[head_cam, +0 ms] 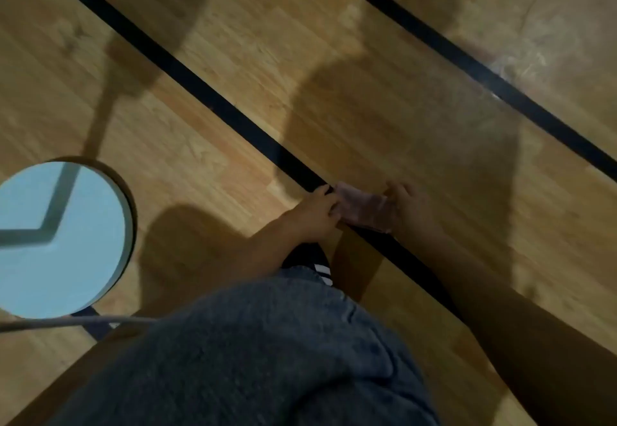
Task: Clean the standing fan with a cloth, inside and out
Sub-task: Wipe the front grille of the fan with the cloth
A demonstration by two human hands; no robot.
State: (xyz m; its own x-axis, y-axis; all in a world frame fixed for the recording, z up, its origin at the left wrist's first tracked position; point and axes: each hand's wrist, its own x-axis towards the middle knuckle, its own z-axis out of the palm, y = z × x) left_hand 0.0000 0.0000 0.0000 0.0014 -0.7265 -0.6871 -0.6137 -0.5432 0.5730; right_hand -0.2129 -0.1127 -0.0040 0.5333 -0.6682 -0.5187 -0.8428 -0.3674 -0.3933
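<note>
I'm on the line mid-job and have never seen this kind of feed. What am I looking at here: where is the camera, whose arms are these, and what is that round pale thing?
There is no machine: a person works with bare hands, and the one camera sits on their head, looking down. The left hand and right hand each hold an end of a small brownish cloth, stretched between them above the wooden floor, which has black stripes. The grey fabric at the bottom is the person's clothing. The round pale disc at the left is probably the fan's base, with a pole's shadow across it; the fan's head is out of view. A cord runs beside the disc.
</note>
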